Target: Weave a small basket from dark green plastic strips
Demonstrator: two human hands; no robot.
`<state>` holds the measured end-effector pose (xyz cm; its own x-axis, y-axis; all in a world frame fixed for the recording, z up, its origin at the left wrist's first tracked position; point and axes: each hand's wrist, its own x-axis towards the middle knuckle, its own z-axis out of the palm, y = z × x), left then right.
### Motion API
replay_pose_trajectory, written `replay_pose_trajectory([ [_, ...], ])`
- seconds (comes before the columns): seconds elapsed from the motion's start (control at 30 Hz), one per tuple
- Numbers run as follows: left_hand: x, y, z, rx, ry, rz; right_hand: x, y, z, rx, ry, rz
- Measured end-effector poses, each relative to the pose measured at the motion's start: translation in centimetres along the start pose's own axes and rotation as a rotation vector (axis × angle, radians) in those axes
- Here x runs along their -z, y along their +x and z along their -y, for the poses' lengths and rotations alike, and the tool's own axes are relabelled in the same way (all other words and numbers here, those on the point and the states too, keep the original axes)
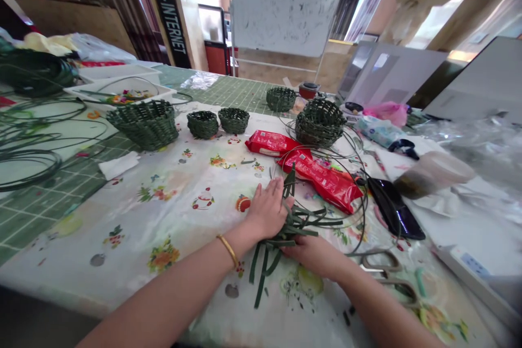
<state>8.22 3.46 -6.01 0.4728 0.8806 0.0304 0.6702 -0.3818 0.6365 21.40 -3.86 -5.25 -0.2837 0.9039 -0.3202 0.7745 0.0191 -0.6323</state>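
My left hand (267,209), with a gold bangle (228,250) on its wrist, presses down on a loose weave of dark green plastic strips (291,225). My right hand (310,256) grips the same weave from the near side, its fingers partly under the strips. Long strip ends splay out in several directions. Steel scissors (381,263) lie just right of my right hand. Red snack packets (322,179) sit beyond both hands, and a black phone (395,209) lies to the right.
Several finished green woven baskets (144,124) stand across the far side of the floral table cover (122,223). Green wire coils (30,160) and a white tray (120,87) lie at left. Plastic bags and a white power strip (468,266) crowd the right.
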Motion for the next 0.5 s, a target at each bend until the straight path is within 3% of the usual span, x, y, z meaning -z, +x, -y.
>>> replay_pose_trajectory([
  [0.07,0.1,0.1,0.3,0.019,-0.132,0.015,0.1,-0.1,0.1,-0.044,-0.006,0.030],
  [0.27,1.9,0.2,2.6,0.132,-1.019,0.007,0.1,0.0,-0.4,-0.032,0.105,0.020],
  [0.37,3.9,0.1,3.8,0.336,-1.407,-0.191,0.0,0.1,-0.4,-0.036,0.253,-0.064],
  [0.43,5.1,-0.1,4.5,0.422,-1.445,-0.361,0.0,0.0,-0.2,-0.003,0.354,-0.121],
  [0.5,5.7,-0.6,4.9,0.446,-1.394,-0.447,0.2,-0.1,0.2,0.016,0.432,-0.177],
])
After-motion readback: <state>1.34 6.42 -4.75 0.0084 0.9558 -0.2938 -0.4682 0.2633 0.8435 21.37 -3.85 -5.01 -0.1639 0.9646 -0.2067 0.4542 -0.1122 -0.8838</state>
